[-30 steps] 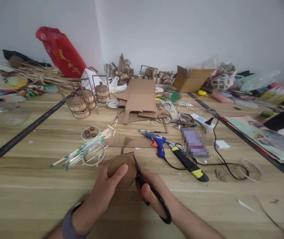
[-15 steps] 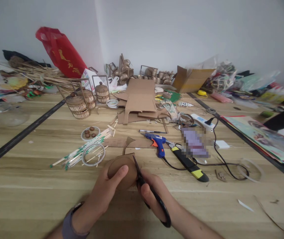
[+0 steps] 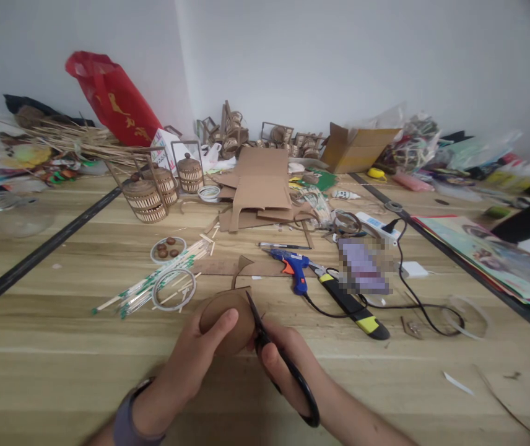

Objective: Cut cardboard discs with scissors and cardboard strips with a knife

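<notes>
left grip (image 3: 191, 362) pinching cardboard disc (image 3: 241, 308), right grip (image 3: 283, 370) clenched on scissors (image 3: 303, 391), cluttered wooden table (image 3: 60, 347), white wall (image 3: 339, 56) behind

Cardboard: the round brown cardboard disc (image 3: 243, 319) is partly covered by the left hand (image 3: 186, 365).
Scissors: the black-handled scissors (image 3: 298, 379) have one loop hidden inside the right hand (image 3: 306, 364).
Forearms: both cut by the bottom edge.
Blurred patch: a pixelated flat object (image 3: 364, 266) beside the blue glue gun (image 3: 295, 266), unidentifiable.

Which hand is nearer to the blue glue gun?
Right. The right hand, gripping black scissors, is in front of the blue glue gun; the left hand, holding a round brown cardboard piece, is further left.
</notes>
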Demonstrator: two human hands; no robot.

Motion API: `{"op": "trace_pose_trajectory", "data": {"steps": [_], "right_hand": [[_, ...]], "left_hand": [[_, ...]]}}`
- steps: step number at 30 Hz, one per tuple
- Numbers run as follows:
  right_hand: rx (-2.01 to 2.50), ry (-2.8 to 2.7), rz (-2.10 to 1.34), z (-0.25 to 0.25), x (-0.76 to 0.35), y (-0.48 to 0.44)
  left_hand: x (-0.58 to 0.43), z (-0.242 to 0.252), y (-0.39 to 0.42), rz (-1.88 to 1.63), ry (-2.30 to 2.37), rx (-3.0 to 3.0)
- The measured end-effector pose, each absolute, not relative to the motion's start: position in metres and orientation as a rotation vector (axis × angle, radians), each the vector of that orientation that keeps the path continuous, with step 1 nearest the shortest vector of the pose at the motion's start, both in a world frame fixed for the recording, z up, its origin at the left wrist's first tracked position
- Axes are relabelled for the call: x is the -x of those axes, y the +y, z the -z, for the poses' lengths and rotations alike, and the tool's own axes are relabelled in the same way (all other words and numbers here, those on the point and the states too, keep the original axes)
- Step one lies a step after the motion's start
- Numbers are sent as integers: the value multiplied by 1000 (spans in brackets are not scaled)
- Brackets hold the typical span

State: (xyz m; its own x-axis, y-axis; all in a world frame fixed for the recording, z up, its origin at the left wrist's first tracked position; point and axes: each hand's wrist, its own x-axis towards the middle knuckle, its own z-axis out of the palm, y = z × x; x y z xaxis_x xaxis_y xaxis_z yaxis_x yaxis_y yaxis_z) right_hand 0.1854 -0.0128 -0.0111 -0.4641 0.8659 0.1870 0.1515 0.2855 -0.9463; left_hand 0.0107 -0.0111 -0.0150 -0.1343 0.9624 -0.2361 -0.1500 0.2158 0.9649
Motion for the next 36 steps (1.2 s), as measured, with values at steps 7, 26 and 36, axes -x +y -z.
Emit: {"op": "trace_pose_trajectory", "data": {"steps": [7, 26, 36], "right_hand": [[929, -1807, -1261, 9, -186, -14], [926, -1818, -1283, 11, -188, -13], [901, -1807, -1292, 9, -188, -14]], "left_hand": [[-8, 18, -10, -1180, 1303, -858], [-3, 11, -7, -1148, 1315, -866], [0, 10, -6, -1130, 1331, -880]]}}
